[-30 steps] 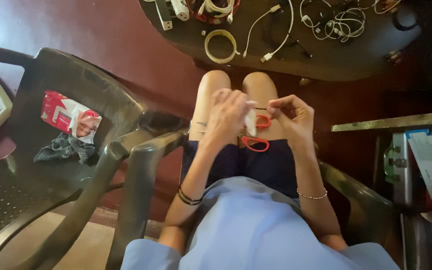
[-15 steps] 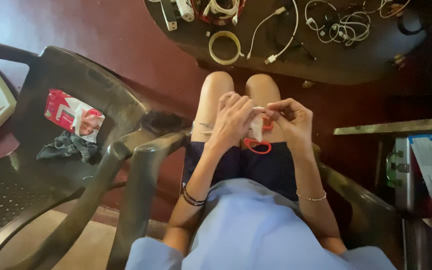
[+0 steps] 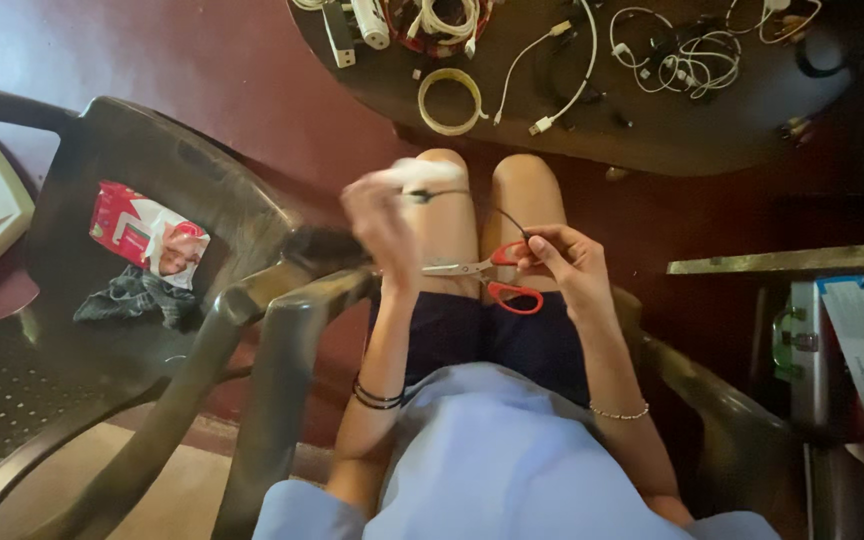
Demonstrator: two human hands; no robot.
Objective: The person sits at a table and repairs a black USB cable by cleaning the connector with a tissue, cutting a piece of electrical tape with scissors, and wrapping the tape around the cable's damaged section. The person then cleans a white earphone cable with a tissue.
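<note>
Seated person, view down onto lap. Landmark: red-handled scissors (image 3: 487, 275) lying across thighs.

Right hand (image 3: 564, 265) closed around scissors' red loops, fingers curled on handles; blades point left.

Left hand (image 3: 382, 215) raised above-left of scissors, motion-blurred, pinching small white piece (image 3: 430, 172) with thin dark cord trailing back toward scissors.

Far left of scissors: dark plastic chair (image 3: 152, 300) holding flat red-and-white packet (image 3: 147, 240), rectangular, tilted; dark checked cloth (image 3: 137, 298) just below packet.

Above scissors: round dark table (image 3: 592, 140) with white cables, 1 pale tape ring (image 3: 450, 100).
</note>
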